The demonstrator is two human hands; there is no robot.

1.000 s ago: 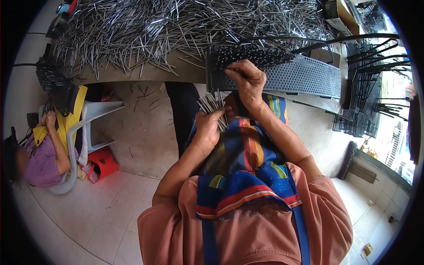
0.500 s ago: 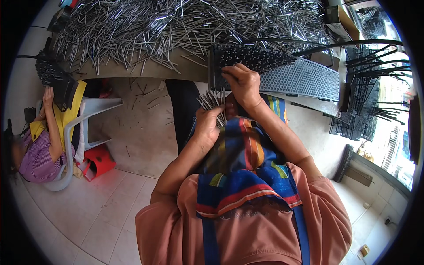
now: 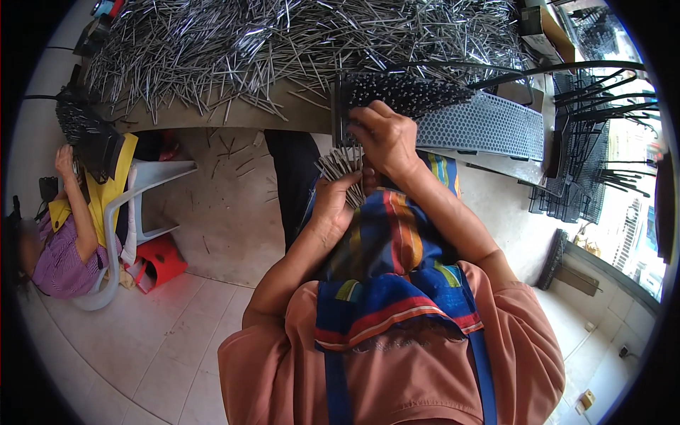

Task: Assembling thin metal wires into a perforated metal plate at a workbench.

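My left hand (image 3: 333, 203) is closed around a bundle of thin grey metal rods (image 3: 338, 164), whose ends fan out above the thumb. Just above and to the right, my right hand (image 3: 389, 139) has its fingers bent and drawn together at the near left end of a long perforated panel (image 3: 489, 126). Whatever its fingertips hold, if anything, is hidden behind the hand. Many dark rods with shiny tips (image 3: 407, 92) stand in the holes of the panel's left part, while the right part shows bare holes.
A large heap of loose metal rods (image 3: 283, 46) covers the worktable (image 3: 301, 106). At left, a co-worker's hand (image 3: 65, 161) is by another dark rack (image 3: 88, 138), near a pale chair (image 3: 113, 212) and a red container (image 3: 161, 261). Black mesh racks (image 3: 577, 156) stand at right.
My right hand has shifted slightly down and its fingertips a little left. The left hand keeps its hold on the rods. The co-worker's hand has moved a little left and down.
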